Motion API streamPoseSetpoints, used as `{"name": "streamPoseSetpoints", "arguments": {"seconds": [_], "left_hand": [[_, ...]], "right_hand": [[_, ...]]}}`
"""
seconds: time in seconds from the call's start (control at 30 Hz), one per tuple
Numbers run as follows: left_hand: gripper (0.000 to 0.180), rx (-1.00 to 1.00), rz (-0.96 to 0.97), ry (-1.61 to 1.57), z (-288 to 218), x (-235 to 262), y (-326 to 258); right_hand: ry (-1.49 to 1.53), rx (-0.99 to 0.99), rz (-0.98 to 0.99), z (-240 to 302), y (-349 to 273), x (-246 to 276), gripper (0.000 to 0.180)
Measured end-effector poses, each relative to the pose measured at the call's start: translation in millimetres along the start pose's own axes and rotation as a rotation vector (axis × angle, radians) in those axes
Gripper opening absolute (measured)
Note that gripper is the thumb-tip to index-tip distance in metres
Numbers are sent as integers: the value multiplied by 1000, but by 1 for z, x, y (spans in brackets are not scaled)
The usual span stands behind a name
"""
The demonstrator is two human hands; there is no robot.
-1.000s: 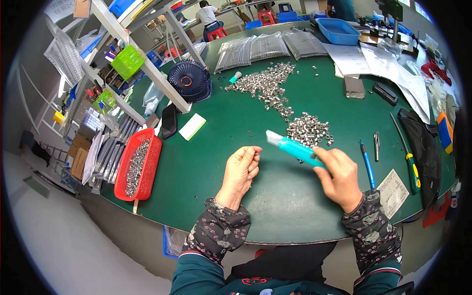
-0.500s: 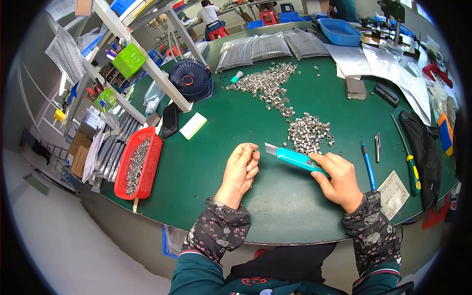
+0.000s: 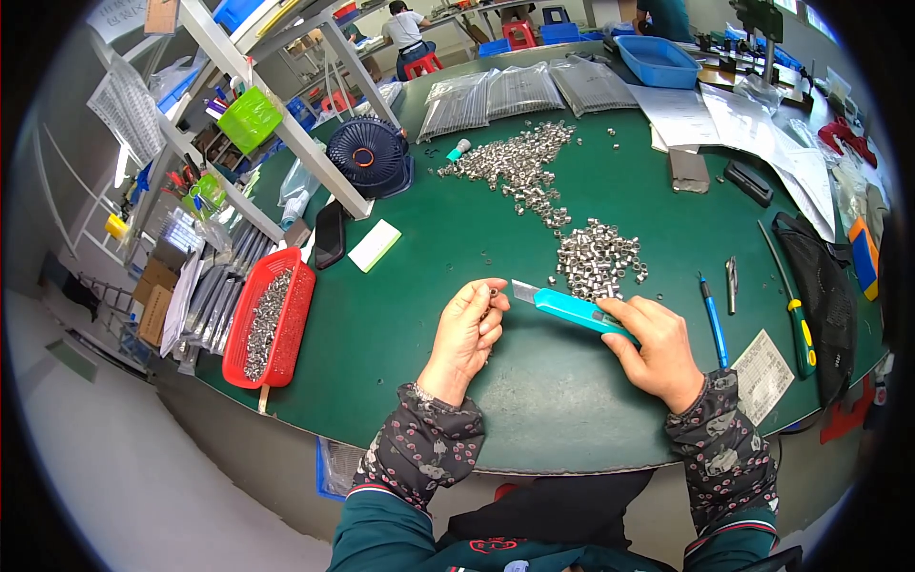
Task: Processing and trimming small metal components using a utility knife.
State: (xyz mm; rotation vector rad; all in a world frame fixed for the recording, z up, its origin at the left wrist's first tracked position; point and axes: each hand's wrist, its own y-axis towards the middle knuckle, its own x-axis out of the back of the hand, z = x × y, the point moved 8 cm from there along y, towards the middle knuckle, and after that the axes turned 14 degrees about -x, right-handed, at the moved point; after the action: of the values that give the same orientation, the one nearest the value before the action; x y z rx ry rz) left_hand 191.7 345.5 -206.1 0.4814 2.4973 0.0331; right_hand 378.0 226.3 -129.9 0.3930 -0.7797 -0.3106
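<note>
My left hand (image 3: 461,332) is closed over the green tabletop, pinching a small metal ring (image 3: 493,294) between thumb and forefinger; a few more seem tucked under its curled fingers. In my right hand (image 3: 658,349) is a turquoise utility knife (image 3: 577,309), its blade out and pointing left at the ring. A small gap shows between the blade tip and the left fingertips. Just beyond the knife lies a heap of short metal rings (image 3: 600,259). A larger spread of the same rings (image 3: 515,162) reaches farther back, with a small turquoise-capped piece (image 3: 459,149) at its left edge.
A red basket (image 3: 301,315) of metal parts stands left, near a black phone (image 3: 330,234), a notepad (image 3: 375,245) and a fan (image 3: 367,154). Right lie a blue pen-like tool (image 3: 713,319), a drill bit (image 3: 731,284) and a yellow-green-handled tool (image 3: 801,334). Bagged tubes (image 3: 524,92) lie at the back.
The left thumb and forefinger have shifted slightly around the ring. The knife has moved a touch to the left. Everything else stays where it was.
</note>
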Motion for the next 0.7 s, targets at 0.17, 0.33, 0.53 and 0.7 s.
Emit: {"name": "streamPoseSetpoints", "arguments": {"seconds": [0.17, 0.33, 0.53, 0.7], "left_hand": [[20, 10, 1, -10, 0, 0, 0], [25, 41, -63, -25, -1, -2, -2], [19, 32, 5, 33, 2, -11, 2], [20, -47, 137, 877, 1, -20, 25]], "right_hand": [[3, -3, -2, 0, 0, 0, 35], [71, -15, -22, -6, 1, 3, 34], [177, -75, -179, -15, 5, 22, 30], [197, -77, -212, -13, 5, 27, 31]]}}
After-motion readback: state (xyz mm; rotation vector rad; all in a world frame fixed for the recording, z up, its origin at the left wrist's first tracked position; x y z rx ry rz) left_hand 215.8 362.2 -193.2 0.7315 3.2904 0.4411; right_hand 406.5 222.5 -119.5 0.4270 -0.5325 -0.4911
